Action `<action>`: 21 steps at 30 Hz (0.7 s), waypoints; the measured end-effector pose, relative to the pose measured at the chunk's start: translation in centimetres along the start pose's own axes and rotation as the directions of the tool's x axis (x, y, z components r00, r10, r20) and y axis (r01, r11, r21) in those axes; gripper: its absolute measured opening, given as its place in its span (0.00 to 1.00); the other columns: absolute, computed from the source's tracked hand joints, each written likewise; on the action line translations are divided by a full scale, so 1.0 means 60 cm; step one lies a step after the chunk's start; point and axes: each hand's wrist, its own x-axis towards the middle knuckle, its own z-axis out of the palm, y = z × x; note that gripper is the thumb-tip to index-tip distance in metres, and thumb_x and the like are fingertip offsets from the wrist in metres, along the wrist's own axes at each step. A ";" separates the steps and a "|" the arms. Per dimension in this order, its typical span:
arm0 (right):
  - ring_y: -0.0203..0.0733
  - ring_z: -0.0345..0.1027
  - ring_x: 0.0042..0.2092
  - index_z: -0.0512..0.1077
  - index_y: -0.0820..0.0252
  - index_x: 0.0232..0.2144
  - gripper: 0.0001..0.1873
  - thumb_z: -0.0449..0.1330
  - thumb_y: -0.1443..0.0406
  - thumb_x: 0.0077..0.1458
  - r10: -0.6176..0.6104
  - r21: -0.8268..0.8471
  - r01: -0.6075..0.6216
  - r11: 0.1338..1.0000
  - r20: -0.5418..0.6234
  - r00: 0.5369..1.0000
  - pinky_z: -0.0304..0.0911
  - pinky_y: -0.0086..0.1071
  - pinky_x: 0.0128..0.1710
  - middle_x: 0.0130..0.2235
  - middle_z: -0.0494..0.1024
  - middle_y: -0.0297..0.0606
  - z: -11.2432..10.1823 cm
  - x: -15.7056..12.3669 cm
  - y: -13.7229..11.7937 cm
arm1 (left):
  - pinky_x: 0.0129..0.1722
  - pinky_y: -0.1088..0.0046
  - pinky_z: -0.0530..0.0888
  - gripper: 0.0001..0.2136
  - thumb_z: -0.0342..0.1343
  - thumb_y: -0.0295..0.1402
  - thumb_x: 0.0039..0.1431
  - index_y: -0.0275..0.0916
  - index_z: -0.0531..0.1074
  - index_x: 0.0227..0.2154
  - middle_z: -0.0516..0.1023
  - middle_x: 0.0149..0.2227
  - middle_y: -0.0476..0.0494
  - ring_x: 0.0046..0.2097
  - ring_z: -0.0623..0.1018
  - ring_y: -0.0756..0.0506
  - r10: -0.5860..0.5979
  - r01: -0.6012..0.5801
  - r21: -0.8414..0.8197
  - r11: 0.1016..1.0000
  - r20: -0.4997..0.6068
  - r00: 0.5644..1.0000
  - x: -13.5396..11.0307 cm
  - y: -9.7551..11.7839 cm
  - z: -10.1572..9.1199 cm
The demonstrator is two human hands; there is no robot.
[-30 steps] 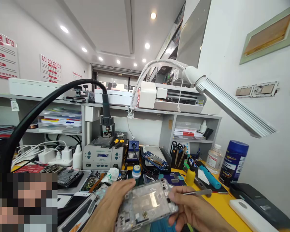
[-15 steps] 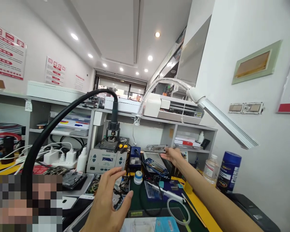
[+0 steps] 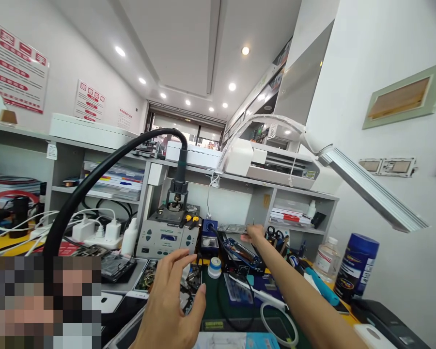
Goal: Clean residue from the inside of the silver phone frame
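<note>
My left hand (image 3: 170, 298) hovers over the near left of the bench, thumb and fingers apart, with nothing in it. Beyond its fingers lie phone parts (image 3: 193, 281), partly covered by the hand. My right arm stretches to the back of the bench, where my right hand (image 3: 254, 234) pinches the right end of a thin grey phone frame (image 3: 233, 228). Just below that frame, a blue-edged opened phone (image 3: 241, 253) rests tilted on a black box (image 3: 240, 266). A small round tub with a blue-and-white lid (image 3: 214, 267) stands between my hands.
A hot-air station (image 3: 168, 237) stands at the back, its thick black hose (image 3: 112, 157) arching across the left. A white-handled tool (image 3: 259, 294) with a looped tube lies on the green mat. At right stand a clear bottle (image 3: 327, 257) and a blue canister (image 3: 356, 266). A lamp (image 3: 374, 186) hangs above.
The view has swung slightly, so the scene sits further right. My right hand, still at the phone frame, is slightly lower over the box. My left hand keeps its open pose.
</note>
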 end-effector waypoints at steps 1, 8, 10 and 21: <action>0.47 0.79 0.48 0.73 0.60 0.57 0.18 0.65 0.60 0.69 0.000 -0.023 0.000 1.000 -0.015 1.000 0.78 0.44 0.45 0.54 0.79 0.43 0.002 0.007 0.004 | 0.29 0.63 0.83 0.15 0.53 0.43 0.69 0.49 0.71 0.56 0.68 0.62 0.32 0.62 0.73 0.26 -0.006 0.006 -0.006 1.000 0.002 1.000 0.000 0.002 -0.001; 0.49 0.78 0.50 0.74 0.60 0.56 0.18 0.65 0.59 0.68 -0.028 -0.165 0.013 0.986 -0.085 0.996 0.77 0.46 0.48 0.55 0.79 0.43 0.000 0.039 0.023 | 0.15 0.74 0.72 0.17 0.53 0.46 0.68 0.49 0.71 0.56 0.66 0.62 0.34 0.62 0.72 0.28 -0.058 0.058 -0.035 0.998 0.017 0.998 0.001 0.016 -0.007; 0.48 0.79 0.49 0.74 0.61 0.56 0.18 0.65 0.59 0.68 -0.037 -0.188 0.018 0.982 -0.100 0.994 0.78 0.45 0.47 0.55 0.79 0.44 -0.001 0.045 0.025 | 0.16 0.74 0.72 0.17 0.53 0.46 0.69 0.50 0.72 0.56 0.67 0.62 0.35 0.57 0.75 0.31 -0.076 0.077 -0.031 0.997 0.018 0.997 0.001 0.020 -0.007; 0.44 0.80 0.44 0.75 0.62 0.53 0.15 0.65 0.60 0.68 -0.269 -0.193 0.235 0.953 -0.179 0.946 0.78 0.40 0.42 0.50 0.81 0.42 0.000 0.038 0.032 | 0.43 0.53 0.82 0.16 0.52 0.44 0.69 0.50 0.71 0.56 0.66 0.63 0.36 0.62 0.72 0.30 -0.052 0.052 0.003 0.999 0.031 0.998 -0.001 0.015 -0.003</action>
